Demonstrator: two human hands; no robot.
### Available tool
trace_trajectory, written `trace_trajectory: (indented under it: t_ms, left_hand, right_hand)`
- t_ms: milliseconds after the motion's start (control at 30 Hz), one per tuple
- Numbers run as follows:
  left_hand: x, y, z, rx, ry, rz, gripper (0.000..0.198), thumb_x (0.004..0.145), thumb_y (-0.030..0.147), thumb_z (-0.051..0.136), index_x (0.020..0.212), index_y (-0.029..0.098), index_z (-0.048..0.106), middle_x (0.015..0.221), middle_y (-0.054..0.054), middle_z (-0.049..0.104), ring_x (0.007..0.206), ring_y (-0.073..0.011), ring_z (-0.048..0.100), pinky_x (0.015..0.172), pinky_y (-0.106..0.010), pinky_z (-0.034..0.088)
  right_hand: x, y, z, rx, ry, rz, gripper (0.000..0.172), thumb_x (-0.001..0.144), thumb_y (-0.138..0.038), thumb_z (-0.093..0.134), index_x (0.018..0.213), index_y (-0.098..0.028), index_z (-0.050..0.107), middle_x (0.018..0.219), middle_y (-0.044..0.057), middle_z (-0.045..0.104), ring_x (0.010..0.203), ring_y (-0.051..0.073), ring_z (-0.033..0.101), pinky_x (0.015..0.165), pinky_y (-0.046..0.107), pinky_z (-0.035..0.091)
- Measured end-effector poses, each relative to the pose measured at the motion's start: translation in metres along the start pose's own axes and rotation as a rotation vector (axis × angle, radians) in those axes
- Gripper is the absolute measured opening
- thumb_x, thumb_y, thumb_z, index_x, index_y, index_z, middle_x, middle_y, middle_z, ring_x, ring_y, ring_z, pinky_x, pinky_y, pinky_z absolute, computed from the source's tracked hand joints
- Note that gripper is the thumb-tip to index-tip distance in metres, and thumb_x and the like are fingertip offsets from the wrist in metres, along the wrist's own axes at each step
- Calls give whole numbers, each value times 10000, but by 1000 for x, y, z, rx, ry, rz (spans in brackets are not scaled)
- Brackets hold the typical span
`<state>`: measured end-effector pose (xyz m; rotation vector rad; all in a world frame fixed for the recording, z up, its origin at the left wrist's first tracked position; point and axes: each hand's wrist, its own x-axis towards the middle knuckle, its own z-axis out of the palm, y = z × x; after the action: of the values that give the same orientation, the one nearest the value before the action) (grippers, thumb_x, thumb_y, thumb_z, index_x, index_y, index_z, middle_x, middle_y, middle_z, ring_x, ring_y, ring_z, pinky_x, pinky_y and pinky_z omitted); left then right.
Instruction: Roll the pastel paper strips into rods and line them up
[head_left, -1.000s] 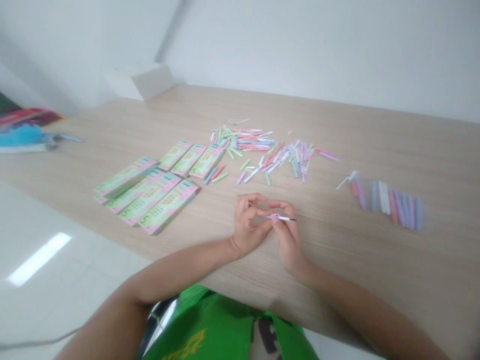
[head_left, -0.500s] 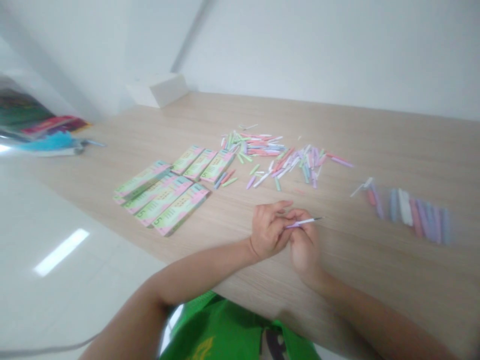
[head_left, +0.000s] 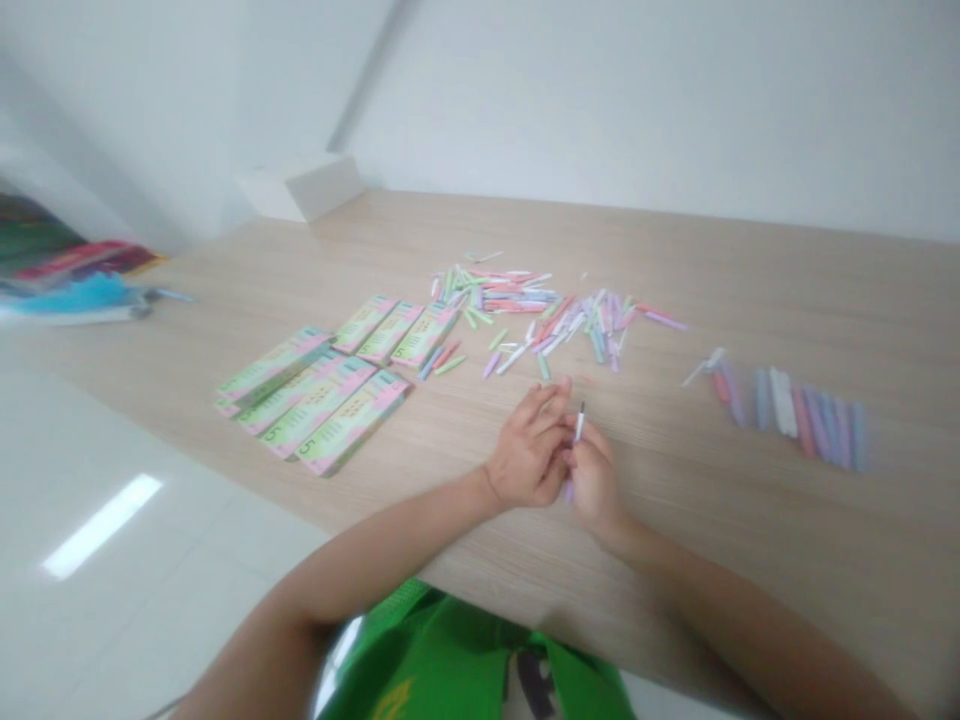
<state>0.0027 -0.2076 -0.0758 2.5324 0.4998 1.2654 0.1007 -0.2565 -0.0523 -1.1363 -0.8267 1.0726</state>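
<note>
My right hand (head_left: 592, 475) pinches a thin pale stick (head_left: 578, 425) with a dark tip, which stands nearly upright between my hands. My left hand (head_left: 531, 450) lies close against it, fingers loosely curled and pointing up and away. The stick's middle is hidden by my fingers. Beyond my hands lie two loose heaps of pastel paper sticks (head_left: 517, 295), and a row of wider pastel strips (head_left: 802, 420) lies to the right. Green and pink printed packets (head_left: 349, 422) lie in rows to the left.
The hands rest on a pale wooden table (head_left: 787, 530). A white box (head_left: 300, 190) stands at its far corner, and colourful items (head_left: 75, 285) lie at the far left. A white tiled floor (head_left: 112, 560) shows beyond the near edge. A green apron (head_left: 457, 660) is below.
The stick has swung from lying almost level to standing nearly upright. My left fingers have uncurled from the stick's end, and both hands have shifted slightly left in view.
</note>
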Motion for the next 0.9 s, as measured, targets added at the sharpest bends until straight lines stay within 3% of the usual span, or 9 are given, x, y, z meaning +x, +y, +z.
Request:
trace_trajectory:
  t_ms: [100,200,367,433,500,600,667,767,900]
  left_hand:
    - [-3,7,-6,15,-37,-5,336,842,221,430,1117,114,589,1446,-195,389,1388,-291,279,1097,-571,256]
    - [-4,2,-21,62,62,4,381,863,232,414,1192,129,576,1449,-172,396,1363,-279,330,1082,-547,295]
    - [18,-57,-53,252,408,-212,289,882,262,451,1067,167,652,1358,-119,521,1259,-243,435,1056,-486,322]
    - [31,-86,-58,306,426,-305,269,879,279,459,986,153,671,1284,-116,581,1204,-236,474,1043,-454,335]
    - [44,-108,-57,338,339,-413,279,883,292,443,942,154,678,1132,-104,661,1089,-220,546,985,-398,392]
    - [61,-125,-46,386,158,-576,311,893,314,412,922,167,684,953,-82,700,901,-204,610,850,-332,454]
    - [73,-128,-33,421,38,-579,305,889,316,419,920,178,688,945,-76,700,889,-211,616,817,-321,454]
    - [90,-125,-5,425,-240,-391,275,879,273,444,981,203,689,975,-67,697,950,-224,605,826,-322,444]
    - [107,-117,39,418,-569,-72,364,853,185,498,1197,231,604,1094,-75,659,1038,-222,561,879,-326,422]
  right_hand:
    - [4,1,-5,-23,31,15,261,621,-176,433,851,-215,548,672,-15,556,548,119,461,460,236,325]
    - [8,-5,-12,-2,-4,-23,297,629,-204,445,922,-227,489,538,-83,414,448,91,327,430,212,247]
    - [18,-30,-19,9,-1,-128,280,618,-200,472,891,-239,427,465,-129,257,407,70,187,424,193,151]
    - [21,-37,-20,9,13,-140,209,667,-254,498,862,-239,422,466,-131,237,402,67,163,418,194,125]
    - [23,-41,-22,-6,44,-177,175,762,-391,479,824,-234,431,470,-123,224,398,68,150,411,201,117]
    - [27,-43,-26,-130,156,-304,449,876,-593,279,676,-217,421,462,-94,237,395,71,179,410,222,136]
    - [32,-44,-30,-254,290,-411,537,903,-612,214,575,-214,362,452,-70,269,399,73,239,417,232,166]
    - [47,-40,-38,-329,495,-543,526,926,-580,218,547,-224,298,454,-58,291,411,80,306,427,235,217]
    - [70,-20,-59,-503,625,-584,499,942,-538,193,578,-232,344,475,-28,380,436,106,381,442,254,263]
